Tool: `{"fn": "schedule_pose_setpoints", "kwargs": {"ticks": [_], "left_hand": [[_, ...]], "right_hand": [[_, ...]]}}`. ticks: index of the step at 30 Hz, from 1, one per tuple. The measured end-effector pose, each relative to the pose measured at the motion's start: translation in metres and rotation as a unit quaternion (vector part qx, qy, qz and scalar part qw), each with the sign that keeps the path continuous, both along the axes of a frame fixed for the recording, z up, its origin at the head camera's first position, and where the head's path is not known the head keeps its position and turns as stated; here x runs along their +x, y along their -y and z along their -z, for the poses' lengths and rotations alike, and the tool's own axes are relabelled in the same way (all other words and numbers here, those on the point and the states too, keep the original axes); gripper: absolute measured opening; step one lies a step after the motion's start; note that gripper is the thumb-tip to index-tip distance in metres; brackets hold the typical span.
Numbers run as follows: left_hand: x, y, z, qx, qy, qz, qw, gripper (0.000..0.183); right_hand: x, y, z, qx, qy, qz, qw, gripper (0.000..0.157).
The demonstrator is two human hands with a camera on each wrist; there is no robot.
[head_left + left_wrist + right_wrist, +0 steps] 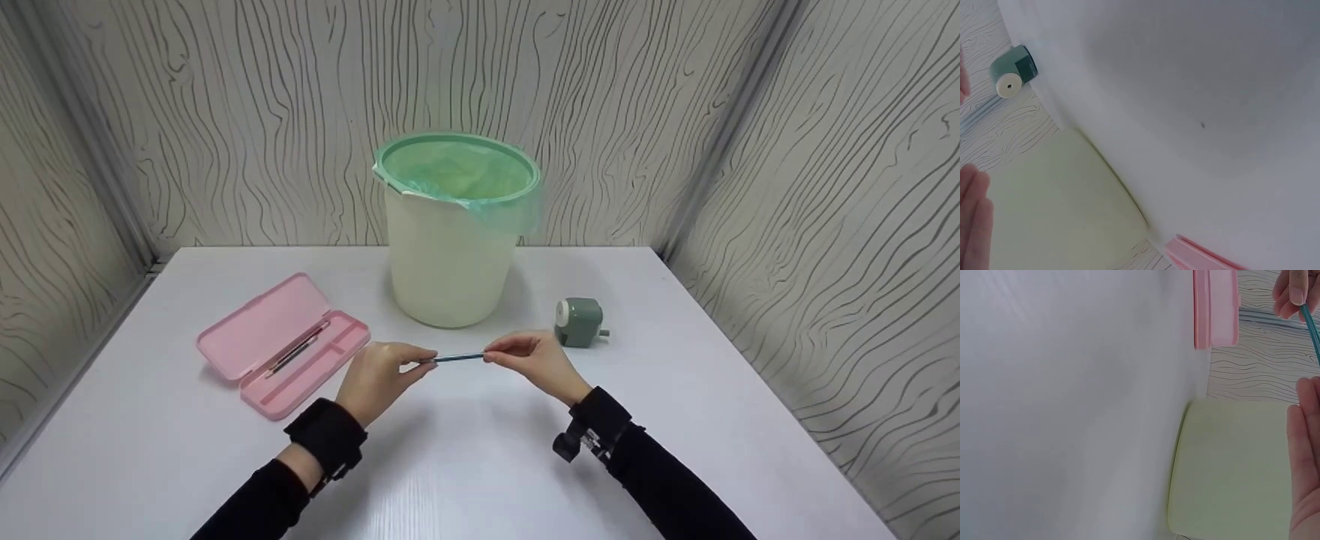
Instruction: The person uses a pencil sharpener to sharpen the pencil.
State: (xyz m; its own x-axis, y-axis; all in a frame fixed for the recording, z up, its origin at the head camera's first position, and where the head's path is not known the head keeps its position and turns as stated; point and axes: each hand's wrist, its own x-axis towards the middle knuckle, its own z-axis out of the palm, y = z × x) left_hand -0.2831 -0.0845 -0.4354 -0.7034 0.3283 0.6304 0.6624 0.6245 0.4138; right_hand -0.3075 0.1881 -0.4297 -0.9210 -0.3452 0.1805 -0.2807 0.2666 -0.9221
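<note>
A slim blue pencil (459,357) is held level above the table between two hands. Its left end is pinched between thumb and fingers of my left hand (379,376), while my right hand (541,364) pinches the other end. In the right wrist view the teal-blue shaft of the pencil (1310,329) runs from the left hand (1296,292) toward the right hand (1304,450). The left wrist view catches only some fingers of the left hand (974,219) at its edge. Both pencil tips are covered by fingers.
Left of the hands lies an open pink pencil case (255,330) with pencils (296,354) inside. A pale bin (450,262) with a green rim and bag liner stands behind the hands. To the right sits a green crank pencil sharpener (581,322). Patterned walls (285,112) enclose the table.
</note>
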Motion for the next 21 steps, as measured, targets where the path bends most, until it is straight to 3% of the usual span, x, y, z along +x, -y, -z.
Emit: {"fn": "schedule_pose_setpoints", "kwargs": {"ticks": [7,12,16,21], "left_hand": [[0.000,0.002,-0.003,-0.010,0.022,0.005,0.9997,0.015],[0.000,0.005,-0.003,-0.017,0.039,0.001,0.9991,0.015],[0.000,0.008,-0.003,-0.019,0.041,-0.001,0.9990,0.014],[-0.003,0.008,-0.002,-0.016,0.047,0.005,0.9987,0.014]], "right_hand": [[-0.004,-0.010,-0.001,0.041,-0.002,0.007,0.999,0.032],[-0.012,-0.031,-0.005,0.082,-0.067,0.044,0.993,0.031],[-0.021,-0.055,-0.008,0.172,-0.139,0.086,0.971,0.033],[-0.037,-0.086,-0.009,0.311,-0.196,0.108,0.924,0.049]]}}
